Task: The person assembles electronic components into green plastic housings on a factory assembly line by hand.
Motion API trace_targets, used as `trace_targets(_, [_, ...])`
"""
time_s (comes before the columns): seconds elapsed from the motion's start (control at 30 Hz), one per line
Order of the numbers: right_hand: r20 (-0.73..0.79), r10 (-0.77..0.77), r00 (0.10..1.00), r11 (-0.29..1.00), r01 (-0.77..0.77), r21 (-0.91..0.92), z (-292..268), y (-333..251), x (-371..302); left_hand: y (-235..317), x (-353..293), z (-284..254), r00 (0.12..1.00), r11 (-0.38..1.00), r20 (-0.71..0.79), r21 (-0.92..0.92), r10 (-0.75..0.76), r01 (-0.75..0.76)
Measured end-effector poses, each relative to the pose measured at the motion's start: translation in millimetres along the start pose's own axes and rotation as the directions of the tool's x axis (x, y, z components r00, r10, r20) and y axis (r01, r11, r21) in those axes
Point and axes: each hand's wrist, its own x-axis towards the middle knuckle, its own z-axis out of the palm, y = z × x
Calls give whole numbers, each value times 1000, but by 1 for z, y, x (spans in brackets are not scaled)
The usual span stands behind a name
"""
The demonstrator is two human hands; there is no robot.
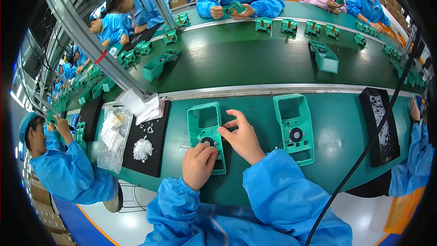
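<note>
In front of me a green plastic housing [191, 130] lies on the bench with its hollow side up. A round black speaker [208, 141] sits in its lower part, partly covered by my fingers. My left hand [199, 165] is closed over the housing's lower left, fingertips pinched by the speaker. What they hold, if anything, is hidden; a thin wire end sticks out to their left. At the right edge of the housing is my right hand [243, 137], thumb and fingers apart, nothing visible between them. A second green housing [311, 141] with a speaker and thin wires lies to the right.
Small white parts [143, 149] are heaped on a black mat [154, 166] at left, beside clear plastic bags [112, 139]. A black tray [391, 148] of white pieces stands right. Beyond a metal rail, a green conveyor [236, 61] carries more housings. Co-workers sit around; a black cable [359, 159] crosses at right.
</note>
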Motion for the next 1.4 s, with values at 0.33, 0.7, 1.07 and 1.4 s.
trace_targets(0.33, [74,32,997,993,-40,115,-2,9,9,-4,11,2,992,991,24,45,122,-123])
trace_targets(0.7, [60,22,998,994,-29,104,-1,6,6,-3,13,0,985,986,71,53,157,-161])
trace_targets(1.07, [42,-10,999,996,6,94,0,6,7,6,22,-5,982,995,183,77,48,-63])
trace_targets(1.4, [51,-5,999,997,1,73,-1,4,5,2,18,-4,979,971,171,-192,-108,140])
